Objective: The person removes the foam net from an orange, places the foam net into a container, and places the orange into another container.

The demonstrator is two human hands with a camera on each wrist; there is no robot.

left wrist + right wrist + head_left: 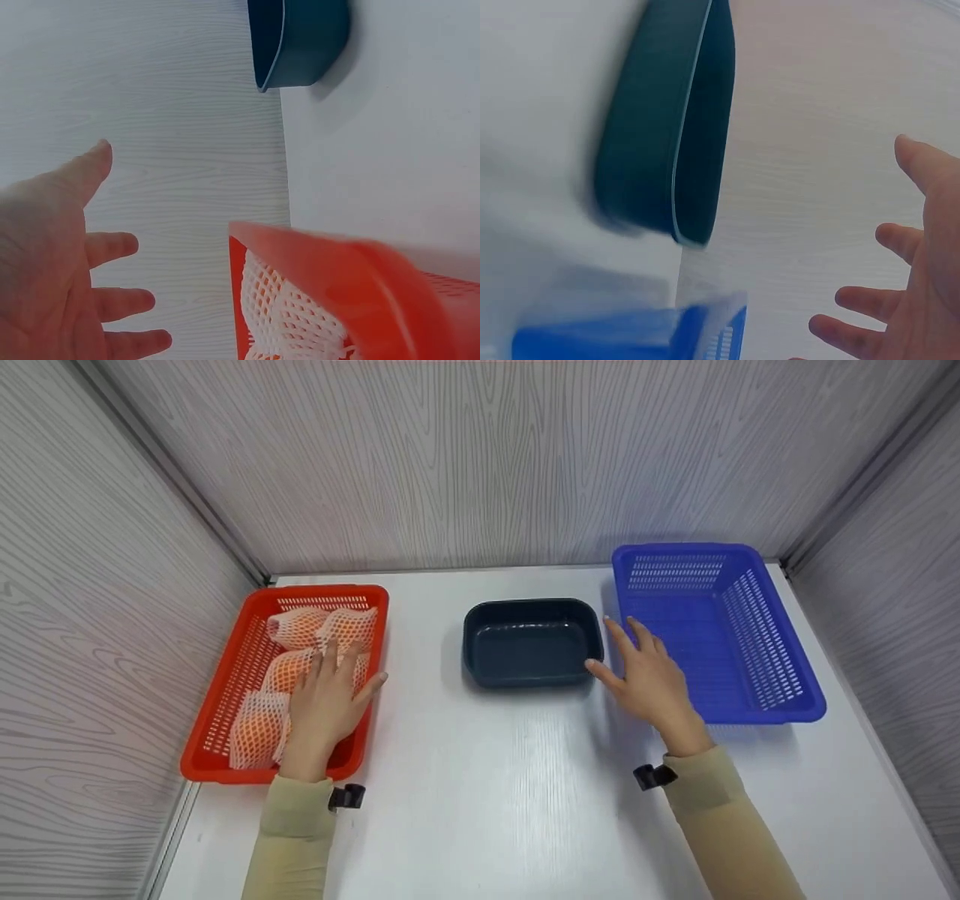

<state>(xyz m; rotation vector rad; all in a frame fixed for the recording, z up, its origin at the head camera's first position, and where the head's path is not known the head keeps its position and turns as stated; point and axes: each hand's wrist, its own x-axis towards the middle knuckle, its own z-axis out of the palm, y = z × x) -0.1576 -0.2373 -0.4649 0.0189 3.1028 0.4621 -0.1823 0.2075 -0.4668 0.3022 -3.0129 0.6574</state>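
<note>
The left grip (326,701) hovers over the red basket (217,682)'s right side, spread and grasping nothing. Below it in that basket lie white nets (256,731), orange showing through, perhaps as padding against knocks; the raised sides likely stop any rolling. The right grip (651,679), also released, hangs between the dark tub (534,681) and the blue basket (810,709). Tub and baskets stand apart in a row on the counter (465,780), presumably so each is within reach.

Right wrist view crops dish (645,127); blurs blue basket (604,336).
</note>
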